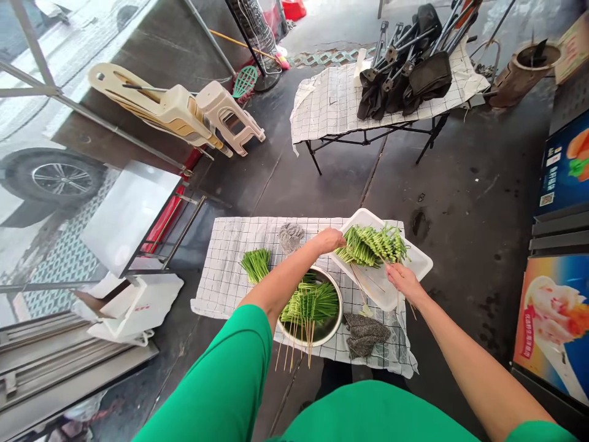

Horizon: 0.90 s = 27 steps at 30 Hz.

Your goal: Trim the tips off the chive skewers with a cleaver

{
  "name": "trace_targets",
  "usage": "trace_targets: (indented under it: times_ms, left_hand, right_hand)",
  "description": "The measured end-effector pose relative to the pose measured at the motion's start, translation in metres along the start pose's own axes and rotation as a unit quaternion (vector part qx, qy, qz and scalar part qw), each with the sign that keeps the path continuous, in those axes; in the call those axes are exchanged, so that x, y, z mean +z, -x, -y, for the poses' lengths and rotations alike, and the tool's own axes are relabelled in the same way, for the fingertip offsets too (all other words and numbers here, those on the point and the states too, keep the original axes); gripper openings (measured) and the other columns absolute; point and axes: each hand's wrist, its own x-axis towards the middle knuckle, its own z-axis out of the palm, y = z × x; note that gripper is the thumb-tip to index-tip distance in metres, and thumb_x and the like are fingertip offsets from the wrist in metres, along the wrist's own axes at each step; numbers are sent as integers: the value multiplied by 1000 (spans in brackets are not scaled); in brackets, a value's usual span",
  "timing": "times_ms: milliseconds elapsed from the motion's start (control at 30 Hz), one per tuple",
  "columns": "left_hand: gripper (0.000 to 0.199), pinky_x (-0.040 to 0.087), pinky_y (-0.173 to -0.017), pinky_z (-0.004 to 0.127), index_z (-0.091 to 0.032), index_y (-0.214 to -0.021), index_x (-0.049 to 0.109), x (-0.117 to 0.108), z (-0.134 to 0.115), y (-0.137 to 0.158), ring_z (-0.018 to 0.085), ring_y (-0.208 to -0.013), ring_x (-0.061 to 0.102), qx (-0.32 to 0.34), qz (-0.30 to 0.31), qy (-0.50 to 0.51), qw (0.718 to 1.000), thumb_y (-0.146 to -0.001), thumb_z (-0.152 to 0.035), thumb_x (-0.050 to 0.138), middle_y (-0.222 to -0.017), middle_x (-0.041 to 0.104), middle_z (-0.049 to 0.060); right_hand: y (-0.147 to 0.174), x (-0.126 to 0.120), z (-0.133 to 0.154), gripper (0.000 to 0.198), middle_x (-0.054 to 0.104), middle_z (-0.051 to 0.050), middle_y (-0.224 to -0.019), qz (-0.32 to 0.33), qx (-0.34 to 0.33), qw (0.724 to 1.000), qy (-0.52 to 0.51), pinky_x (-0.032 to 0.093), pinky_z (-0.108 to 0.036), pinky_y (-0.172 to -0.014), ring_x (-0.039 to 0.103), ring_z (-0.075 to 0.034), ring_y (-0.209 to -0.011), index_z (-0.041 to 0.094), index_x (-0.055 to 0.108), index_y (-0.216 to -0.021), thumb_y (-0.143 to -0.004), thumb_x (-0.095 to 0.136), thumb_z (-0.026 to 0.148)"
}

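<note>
A white tray (416,264) sits at the right end of a cloth-covered table, with skewered green stalks (375,245) lying in it. Over the tray's left side, my left hand (331,239) has its fingers closed at the edge of the greens. My right hand (401,280) pinches the thin sticks at the near side of the same greens. Below my left forearm stands a round metal bowl (339,325), holding more skewered greens (310,304) whose sticks hang over its near rim. A bundle of loose green stalks (256,264) lies to the left, partly behind my left arm.
A grey rag (291,237) and a dark cloth (365,335) lie on the checked tablecloth (221,258). Ahead is a second covered table (322,101) with folded black chairs (414,67). Stacked plastic stools (225,113) and a metal-topped table (133,209) stand left.
</note>
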Motion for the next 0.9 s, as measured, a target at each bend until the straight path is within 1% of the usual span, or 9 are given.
trace_targets:
  times_ms: [133,267,367,433,500,600,700,800,900]
  left_hand:
    - [27,34,-70,29,-20,-92,74,-20,-5,32,21,-81,59,-7,-29,27,999,-91,-32,51,-89,68,9]
    - [28,36,-67,26,-20,-91,73,-43,-7,90,19,-78,59,-33,-69,105,992,-92,-32,48,-90,70,6]
    - [30,37,-68,25,-19,-83,72,-51,-18,139,16,-73,57,-57,-117,243,961,-91,-35,48,-78,68,3]
    - [30,37,-65,24,-18,-79,70,-47,-35,167,14,-65,52,-71,-164,333,926,-88,-40,51,-66,61,0]
    - [34,33,-56,23,-17,-78,66,-38,-60,184,11,-54,43,-108,-221,452,858,-86,-47,53,-55,49,-4]
    - [38,22,-45,21,-18,-81,58,-23,-104,190,7,-42,25,-168,-300,655,673,-82,-56,55,-50,33,-10]
    - [37,19,-43,19,-19,-81,54,-16,-139,181,5,-40,23,-181,-351,738,547,-80,-56,60,-51,35,-10]
    - [33,28,-45,19,-19,-79,54,-14,-158,175,6,-44,38,-210,-395,761,469,-81,-51,59,-57,47,-6]
    - [30,42,-58,22,-18,-75,57,-10,-162,182,11,-61,53,-221,-451,748,434,-81,-47,59,-70,57,0]
  right_hand:
    - [23,-26,38,53,36,9,-48,13,2,998,-56,16,-21,-42,25,-4,-42,20,49,-72,-70,64,71]
    - [54,-39,76,48,36,9,-49,10,-23,994,-110,16,-20,-41,24,-2,-42,19,51,-74,-73,68,64]
    - [76,-31,103,45,35,10,-48,-6,-40,985,-165,15,-19,-40,24,-2,-40,20,50,-74,-74,70,60]
    - [90,-18,120,44,35,10,-48,-19,-54,979,-198,16,-18,-39,25,-2,-40,20,50,-74,-74,71,58]
    - [102,0,134,43,35,10,-48,-27,-69,971,-227,17,-18,-39,24,-2,-40,20,48,-73,-74,71,57]
    - [116,32,146,44,35,10,-49,-24,-94,963,-251,17,-17,-38,22,-2,-39,21,45,-72,-75,70,58]
    - [126,67,150,44,34,10,-50,-19,-103,964,-243,17,-19,-37,21,-3,-39,23,43,-73,-77,65,60]
    - [131,107,150,43,39,7,-53,-16,-114,976,-183,26,-23,-39,29,-7,-42,25,42,-75,-81,57,65]
    - [133,148,147,46,56,-2,-67,4,-143,985,-92,42,-29,-50,51,-15,-56,26,45,-79,-83,46,71]
